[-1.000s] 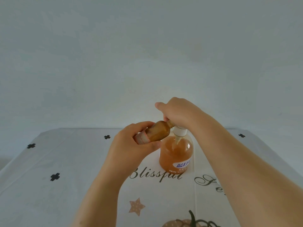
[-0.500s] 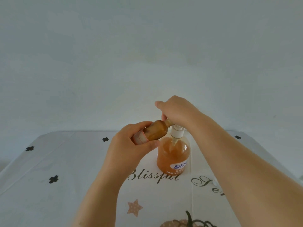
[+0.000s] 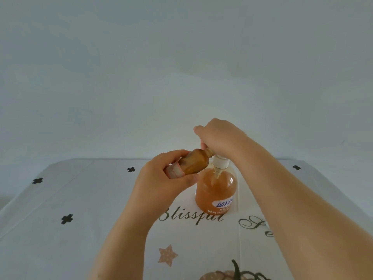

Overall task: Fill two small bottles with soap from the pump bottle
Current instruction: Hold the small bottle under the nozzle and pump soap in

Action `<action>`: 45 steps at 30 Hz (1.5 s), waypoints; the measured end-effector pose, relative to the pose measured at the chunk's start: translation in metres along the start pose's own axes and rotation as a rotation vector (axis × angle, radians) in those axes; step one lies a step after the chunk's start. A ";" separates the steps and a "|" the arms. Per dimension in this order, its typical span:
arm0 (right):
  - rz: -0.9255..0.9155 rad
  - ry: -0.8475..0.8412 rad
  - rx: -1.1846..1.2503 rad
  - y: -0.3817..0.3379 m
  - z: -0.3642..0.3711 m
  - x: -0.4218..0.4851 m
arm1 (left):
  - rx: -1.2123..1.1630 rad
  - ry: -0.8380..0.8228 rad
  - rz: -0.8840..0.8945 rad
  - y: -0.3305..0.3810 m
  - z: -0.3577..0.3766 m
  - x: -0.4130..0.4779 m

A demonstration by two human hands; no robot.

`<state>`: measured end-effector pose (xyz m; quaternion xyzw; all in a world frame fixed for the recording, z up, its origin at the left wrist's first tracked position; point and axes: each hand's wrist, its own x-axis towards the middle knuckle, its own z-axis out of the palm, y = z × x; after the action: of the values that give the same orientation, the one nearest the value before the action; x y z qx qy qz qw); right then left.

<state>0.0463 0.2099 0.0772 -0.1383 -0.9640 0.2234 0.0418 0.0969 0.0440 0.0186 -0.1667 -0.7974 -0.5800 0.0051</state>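
left hand [image 3: 161, 179] holds tilted small bottle [image 3: 194, 161], right hand [image 3: 221, 138] curled over pump bottle [image 3: 215, 190]

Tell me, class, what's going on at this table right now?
A person is filling a small bottle with soap. The left hand grips it, tilted, with its neck up against the spout of the pump bottle. The right hand is curled over the pump head, which it hides. The pump bottle stands upright on the printed tablecloth and holds plenty of orange soap. Only one small bottle is in view.
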 end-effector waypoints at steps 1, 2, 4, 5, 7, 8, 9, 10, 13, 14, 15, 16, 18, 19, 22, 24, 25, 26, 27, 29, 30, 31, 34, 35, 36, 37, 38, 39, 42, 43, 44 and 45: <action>0.002 0.005 0.018 0.001 0.001 0.000 | 0.006 -0.004 -0.007 -0.001 0.000 0.001; 0.005 0.006 0.037 0.002 0.002 0.000 | 0.011 -0.007 -0.011 -0.002 0.001 0.001; 0.013 -0.011 0.060 0.002 0.004 0.001 | 0.020 -0.002 -0.018 -0.003 0.001 0.002; 0.018 -0.021 0.063 0.001 0.004 0.001 | 0.027 0.000 -0.020 -0.003 0.001 0.001; 0.028 -0.024 0.061 0.000 0.005 0.001 | 0.035 0.001 -0.018 -0.003 0.000 0.001; 0.031 -0.024 0.059 0.000 0.005 0.001 | 0.035 0.004 -0.017 -0.003 0.000 0.001; 0.033 -0.026 0.059 0.000 0.005 0.001 | 0.034 0.006 -0.015 -0.003 0.000 0.001; 0.037 -0.028 0.059 0.000 0.005 0.001 | 0.033 0.008 -0.014 -0.002 0.000 0.001; 0.049 -0.042 0.051 -0.002 0.004 -0.001 | 0.038 0.009 -0.004 -0.002 0.001 0.001; 0.055 -0.045 0.049 -0.003 0.002 -0.002 | 0.034 0.011 0.003 -0.002 0.001 0.000; 0.061 -0.046 0.049 -0.004 0.000 -0.002 | 0.027 0.014 0.012 -0.001 0.001 0.000; 0.066 -0.050 0.053 -0.006 -0.002 -0.002 | 0.022 0.020 0.021 0.000 0.001 0.000; 0.065 -0.061 0.053 -0.009 -0.008 -0.003 | 0.024 0.033 0.046 0.002 0.001 -0.001; 0.063 -0.061 0.044 -0.010 -0.011 -0.003 | 0.028 0.038 0.059 0.003 0.001 -0.001; 0.054 -0.042 0.020 -0.011 -0.013 -0.004 | 0.037 0.048 0.076 0.003 0.002 -0.002; 0.046 -0.035 0.021 -0.009 -0.011 -0.004 | 0.035 0.047 0.074 0.003 0.002 -0.002; 0.039 -0.033 0.017 -0.008 -0.010 -0.004 | 0.033 0.046 0.072 0.003 0.002 -0.002; 0.035 -0.034 0.015 -0.008 -0.009 -0.003 | 0.032 0.045 0.070 0.003 0.002 -0.002; 0.030 -0.035 0.016 -0.008 -0.008 -0.003 | 0.032 0.045 0.069 0.003 0.001 -0.002; 0.025 -0.036 0.016 -0.008 -0.008 -0.003 | 0.029 0.048 0.068 0.003 0.001 -0.002; 0.027 -0.037 0.018 -0.008 -0.007 -0.002 | 0.029 0.048 0.065 0.002 0.001 -0.001; 0.029 -0.037 0.014 -0.007 -0.007 -0.003 | 0.028 0.048 0.062 0.002 0.001 -0.001; 0.028 -0.030 0.004 -0.005 -0.002 -0.004 | 0.045 0.046 0.053 0.000 0.001 0.000; 0.025 -0.026 0.006 -0.004 -0.001 -0.004 | 0.051 0.041 0.050 -0.001 0.001 0.000; 0.026 -0.023 0.013 -0.003 0.001 -0.004 | 0.051 0.037 0.046 -0.001 0.001 0.001; 0.027 -0.019 0.023 -0.003 0.001 -0.003 | 0.049 0.033 0.044 -0.002 0.001 0.001; 0.030 -0.016 0.031 -0.003 0.002 -0.003 | 0.048 0.030 0.043 -0.002 0.001 0.001; 0.033 -0.014 0.037 -0.003 0.002 -0.003 | 0.048 0.030 0.044 -0.002 0.001 0.001; 0.036 -0.011 0.050 -0.003 0.001 -0.004 | 0.054 0.033 0.053 -0.002 0.001 0.001; 0.037 -0.010 0.049 -0.003 0.001 -0.004 | 0.056 0.034 0.056 -0.001 0.001 0.001; 0.038 -0.010 0.048 -0.003 0.002 -0.005 | 0.061 0.034 0.060 -0.001 0.001 0.000; 0.039 -0.010 0.049 -0.003 0.002 -0.006 | 0.066 0.034 0.063 0.000 0.001 0.000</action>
<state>0.0506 0.2049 0.0771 -0.1550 -0.9555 0.2485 0.0360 0.0971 0.0453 0.0180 -0.1816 -0.8100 -0.5559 0.0427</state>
